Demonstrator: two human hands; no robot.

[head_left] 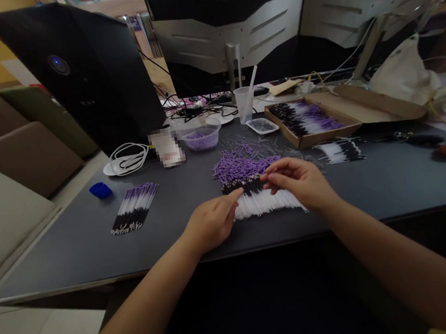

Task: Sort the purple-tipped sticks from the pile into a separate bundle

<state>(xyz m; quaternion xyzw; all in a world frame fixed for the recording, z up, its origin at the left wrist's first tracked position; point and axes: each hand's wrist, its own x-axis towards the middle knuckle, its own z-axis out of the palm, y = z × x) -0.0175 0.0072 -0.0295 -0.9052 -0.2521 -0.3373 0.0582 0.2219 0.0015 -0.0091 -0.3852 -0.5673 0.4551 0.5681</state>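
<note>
A dense row of thin black-and-white sticks [264, 202] lies on the dark desk in front of me, with a loose heap of small purple pieces [239, 162] just behind it. My left hand [214, 221] rests at the row's left end, fingers curled and thumb side toward the black ends. Over the right end hovers my right hand [301, 181], its thumb and fingertips pinched close together. Whatever either hand may hold is too small to see. To the left lies a neat bundle of purple, white and black sticks [135, 206].
An open cardboard box [308, 137] holds many finished-looking sticks. Near it are a small white tray [262, 126], a cup with a straw [243, 104] and white sticks [339, 151]. A clear tub [202, 138], blue cap [100, 190] and coiled cable [129, 157] stand left. Monitors [232, 21] line the back.
</note>
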